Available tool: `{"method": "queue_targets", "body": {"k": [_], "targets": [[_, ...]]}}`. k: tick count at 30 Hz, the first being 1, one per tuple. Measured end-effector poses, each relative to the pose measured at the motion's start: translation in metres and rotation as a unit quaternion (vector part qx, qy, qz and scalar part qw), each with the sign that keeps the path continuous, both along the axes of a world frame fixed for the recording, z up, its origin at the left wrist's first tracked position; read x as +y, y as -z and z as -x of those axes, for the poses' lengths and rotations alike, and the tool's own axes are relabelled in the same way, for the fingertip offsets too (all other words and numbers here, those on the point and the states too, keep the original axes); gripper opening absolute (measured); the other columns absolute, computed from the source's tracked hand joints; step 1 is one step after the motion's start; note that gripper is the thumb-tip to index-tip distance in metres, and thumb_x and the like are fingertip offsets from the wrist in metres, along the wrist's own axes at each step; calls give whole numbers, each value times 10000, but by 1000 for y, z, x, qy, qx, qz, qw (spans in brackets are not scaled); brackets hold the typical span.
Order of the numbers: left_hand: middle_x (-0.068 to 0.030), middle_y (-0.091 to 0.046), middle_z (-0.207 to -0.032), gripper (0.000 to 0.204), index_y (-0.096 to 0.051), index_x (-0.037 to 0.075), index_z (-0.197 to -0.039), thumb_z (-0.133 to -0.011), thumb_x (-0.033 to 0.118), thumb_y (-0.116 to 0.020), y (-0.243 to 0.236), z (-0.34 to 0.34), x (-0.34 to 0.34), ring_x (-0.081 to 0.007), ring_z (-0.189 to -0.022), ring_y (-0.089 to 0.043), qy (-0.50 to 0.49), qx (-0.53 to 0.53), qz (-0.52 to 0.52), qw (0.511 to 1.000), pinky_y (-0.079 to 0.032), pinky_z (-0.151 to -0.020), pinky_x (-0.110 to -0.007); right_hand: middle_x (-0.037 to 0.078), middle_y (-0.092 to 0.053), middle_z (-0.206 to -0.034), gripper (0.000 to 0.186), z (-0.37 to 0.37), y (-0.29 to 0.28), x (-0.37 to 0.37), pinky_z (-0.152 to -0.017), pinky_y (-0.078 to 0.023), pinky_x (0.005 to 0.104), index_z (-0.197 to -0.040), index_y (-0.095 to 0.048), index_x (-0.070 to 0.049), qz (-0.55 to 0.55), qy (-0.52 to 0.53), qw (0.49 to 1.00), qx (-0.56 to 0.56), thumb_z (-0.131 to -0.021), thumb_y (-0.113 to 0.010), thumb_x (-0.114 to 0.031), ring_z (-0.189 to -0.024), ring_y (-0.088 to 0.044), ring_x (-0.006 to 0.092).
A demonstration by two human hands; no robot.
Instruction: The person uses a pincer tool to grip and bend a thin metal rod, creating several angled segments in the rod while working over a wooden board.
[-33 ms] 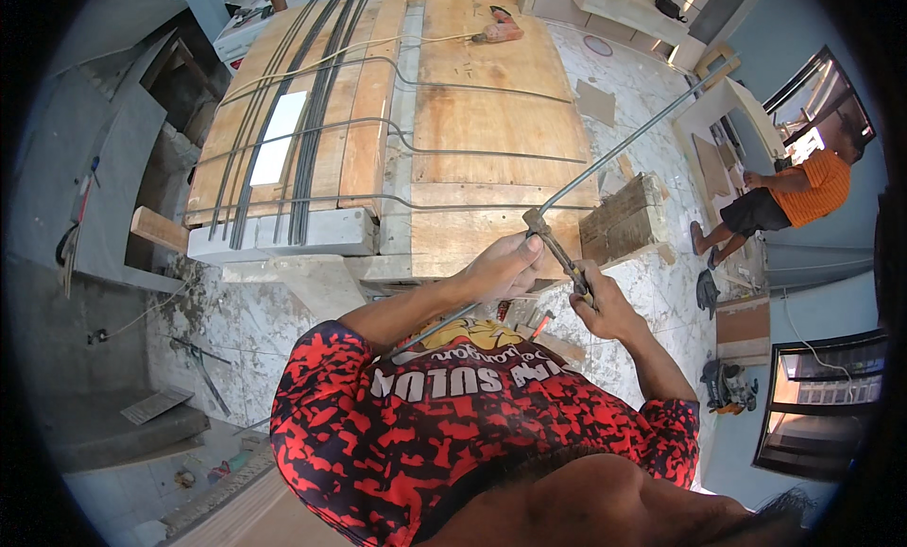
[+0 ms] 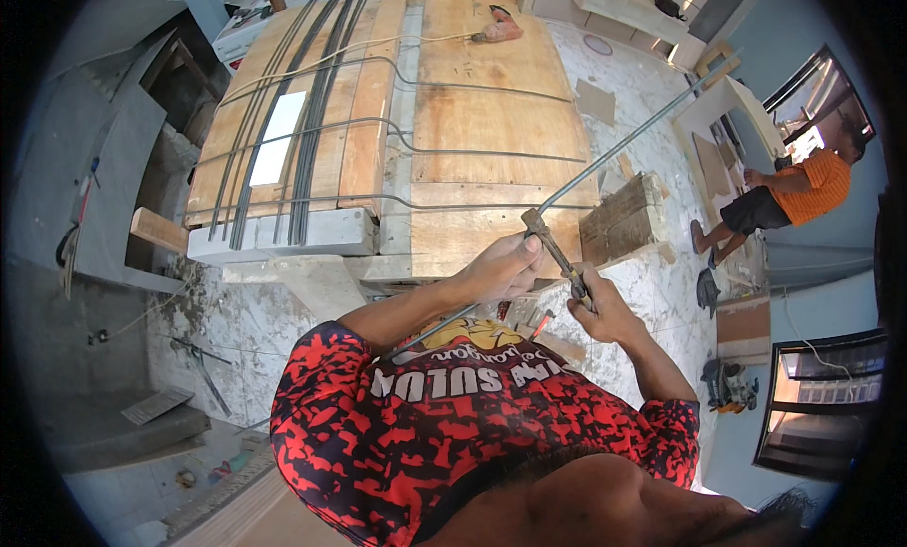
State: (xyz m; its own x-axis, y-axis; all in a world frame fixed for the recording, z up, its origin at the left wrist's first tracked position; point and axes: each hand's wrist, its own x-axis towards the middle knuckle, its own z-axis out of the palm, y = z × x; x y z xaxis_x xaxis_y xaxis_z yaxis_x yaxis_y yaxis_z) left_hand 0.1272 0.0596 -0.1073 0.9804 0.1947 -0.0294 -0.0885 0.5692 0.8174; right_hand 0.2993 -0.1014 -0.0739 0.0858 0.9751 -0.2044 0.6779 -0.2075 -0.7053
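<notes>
A long thin steel rod [image 2: 619, 148] runs aslant from my body on the lower left up to the far right. My left hand [image 2: 510, 266] is closed round this rod in front of my chest. A worn metal tool [image 2: 553, 242] with a blocky head and a straight handle has its head against the rod, just beyond my left fingers. The handle's lower end is in the grip of my right hand [image 2: 606, 306]. Several bent steel rods [image 2: 491, 153] lie across the wooden boards [image 2: 505, 70] ahead, over a bundle of dark straight rods [image 2: 316, 150].
An orange-red power drill [image 2: 501, 27] with a yellow cord rests at the far end of the boards. A white rectangular piece [image 2: 279, 139] lies beside the rods. At right, near a rough wooden block [image 2: 624, 216], a person in an orange shirt [image 2: 817, 196] stands further off.
</notes>
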Motion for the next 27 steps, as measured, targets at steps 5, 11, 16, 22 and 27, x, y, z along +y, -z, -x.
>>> {"method": "queue_targets", "body": {"k": [5,11,16,22,27], "targets": [[43,-308,-538,479,-414,110,-760,-941,552,-392,-4,12,-7,-61,-403,-269,36,-44,38,998,-209,-362,-221,19,-409,-676,473,13,-3,-5,-554,-345,294,-1180,-414,-32,-37,-24,995,86,-740,-587,-29,-597,-402,134],[38,-313,-535,496,-408,107,-754,-932,570,-395,0,14,-5,-66,-405,-271,54,-56,29,997,-214,-374,-226,-23,-392,-688,460,24,-3,-6,-556,-315,257,-1144,-470,-28,-60,25,985,158,-708,-616,-16,-612,-380,89],[33,-376,-568,466,-488,76,-883,-942,533,-418,0,25,-8,-81,-441,-323,26,-38,-70,996,-266,-411,-239,36,-479,-711,489,36,16,-20,-607,-399,273,-1189,-475,-26,-56,52,981,181,-714,-591,-33,-641,-447,119],[7,-452,-750,444,-466,31,-1043,-969,466,-426,-1,27,-8,-120,-686,-456,-68,-21,-352,933,-414,-623,-281,42,-502,-757,533,46,20,-20,-651,-405,267,-1242,-450,-21,-42,54,978,199,-724,-574,-17,-693,-456,120],[-1,-442,-796,440,-448,36,-1044,-975,468,-401,-15,29,-15,-103,-724,-436,-28,30,-264,964,-401,-637,-266,42,-505,-762,547,46,28,-20,-660,-409,274,-1258,-440,-32,-61,56,967,239,-725,-561,-6,-703,-474,128]]}}
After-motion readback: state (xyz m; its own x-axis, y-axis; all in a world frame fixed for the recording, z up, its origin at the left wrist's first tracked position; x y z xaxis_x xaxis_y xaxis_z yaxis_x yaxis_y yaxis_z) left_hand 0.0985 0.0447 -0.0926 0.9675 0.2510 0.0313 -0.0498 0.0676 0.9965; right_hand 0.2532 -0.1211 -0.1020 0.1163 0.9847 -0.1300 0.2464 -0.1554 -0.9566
